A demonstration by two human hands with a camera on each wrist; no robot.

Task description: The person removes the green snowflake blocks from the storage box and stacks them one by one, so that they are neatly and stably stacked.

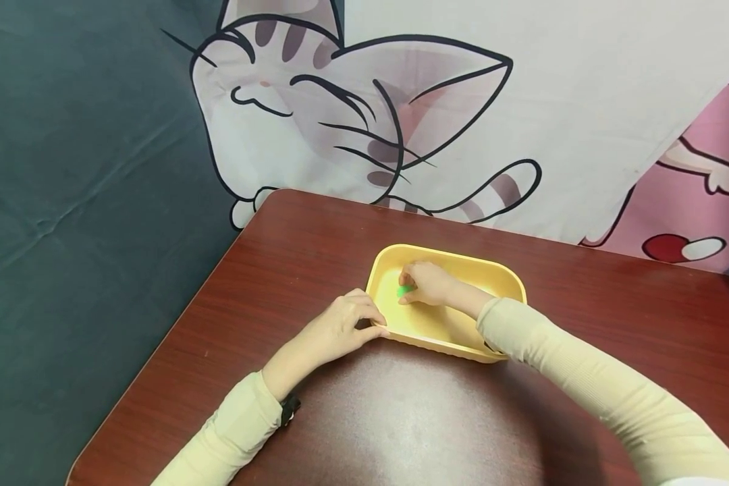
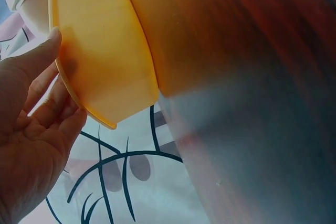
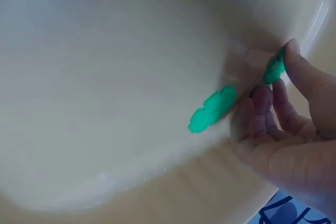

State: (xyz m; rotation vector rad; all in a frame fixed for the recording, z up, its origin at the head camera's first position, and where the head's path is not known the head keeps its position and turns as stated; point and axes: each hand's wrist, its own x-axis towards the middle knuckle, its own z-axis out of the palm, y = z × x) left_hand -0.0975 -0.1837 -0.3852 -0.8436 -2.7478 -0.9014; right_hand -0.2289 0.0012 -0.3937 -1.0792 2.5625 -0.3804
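Note:
A yellow plastic tub (image 1: 462,268) sits on the table. My left hand (image 1: 343,322) grips its near left corner by the rim, with the thumb on the front edge and the fingers on the left side. My right hand (image 1: 430,283) reaches inside, towards the tub's left part. In the right wrist view it pinches a small flat green piece (image 3: 274,67) between thumb and fingers. Another green piece (image 3: 212,109), with a scalloped edge, lies on the tub's floor beside the fingertips. What exactly these pieces are, I cannot tell.
The dark red wooden table (image 1: 237,304) has a rounded far left corner. Behind it hangs a white cloth printed with a cartoon cat (image 1: 279,135), with dark green cloth (image 1: 85,202) to the left. A black strap (image 1: 289,409) shows at the left wrist.

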